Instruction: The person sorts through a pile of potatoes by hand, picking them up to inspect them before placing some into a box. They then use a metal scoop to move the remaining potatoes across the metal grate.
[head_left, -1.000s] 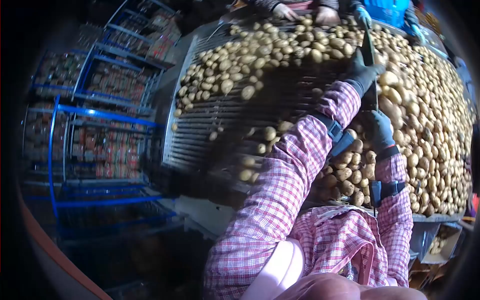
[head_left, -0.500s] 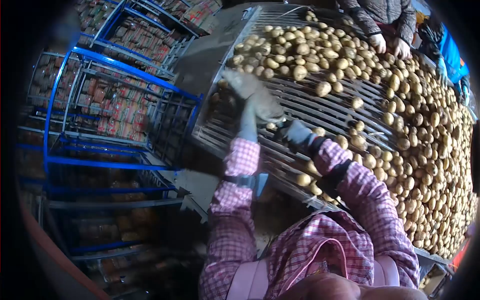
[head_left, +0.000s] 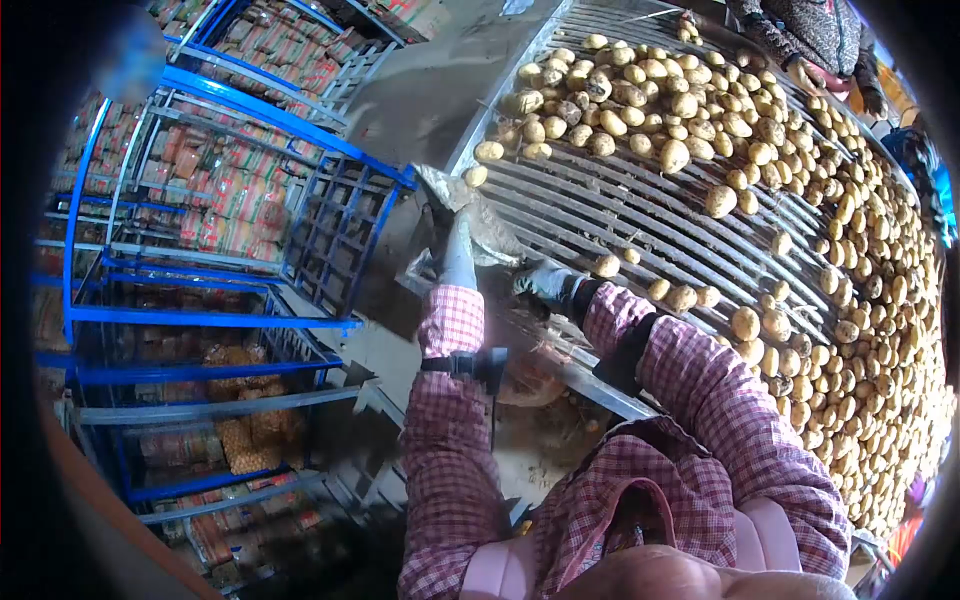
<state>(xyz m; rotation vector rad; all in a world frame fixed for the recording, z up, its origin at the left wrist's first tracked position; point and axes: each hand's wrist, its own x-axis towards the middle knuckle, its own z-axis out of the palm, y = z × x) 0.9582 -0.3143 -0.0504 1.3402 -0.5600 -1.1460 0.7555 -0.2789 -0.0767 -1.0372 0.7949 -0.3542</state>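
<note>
Pink-and-white checked sleeves point(head_left: 452, 420) end in grey gloves point(head_left: 545, 284). Tan-yellow potatoes point(head_left: 800, 260) cover the grey metal roller table point(head_left: 600, 215); bright blue racks point(head_left: 230, 320) stand left.

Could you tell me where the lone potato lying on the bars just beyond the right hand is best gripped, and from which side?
Grip the lone potato across its rounded middle, coming from above. It rests on the roller bars apart from its neighbours, so its top and sides look free, and the right hand is the nearest to it.

Left hands point(head_left: 452, 225) blurred; grip unclear
</note>
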